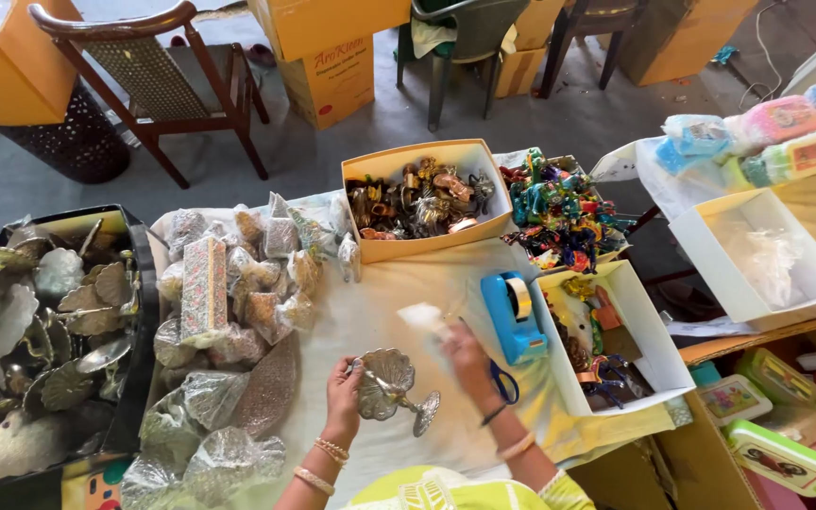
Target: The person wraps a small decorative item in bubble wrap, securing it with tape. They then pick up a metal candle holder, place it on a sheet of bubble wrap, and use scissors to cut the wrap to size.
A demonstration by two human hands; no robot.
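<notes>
Head view: yellow box [427, 203], blue tape dispenser [512, 316].

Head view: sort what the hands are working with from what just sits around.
In hand:
- left hand holds a silver shell-shaped metal stand
- right hand holds a blurred white piece over it

Lying about:
- blue tape dispenser
- scissors
- wrapped packets
- box of metal figurines
- wooden chair

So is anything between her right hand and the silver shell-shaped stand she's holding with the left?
Nothing visible. The left hand holds the silver shell-shaped metal stand, and the right hand, blurred and holding something pale, hovers just beside it over bare white cloth. The blue tape dispenser sits farther right.
</notes>
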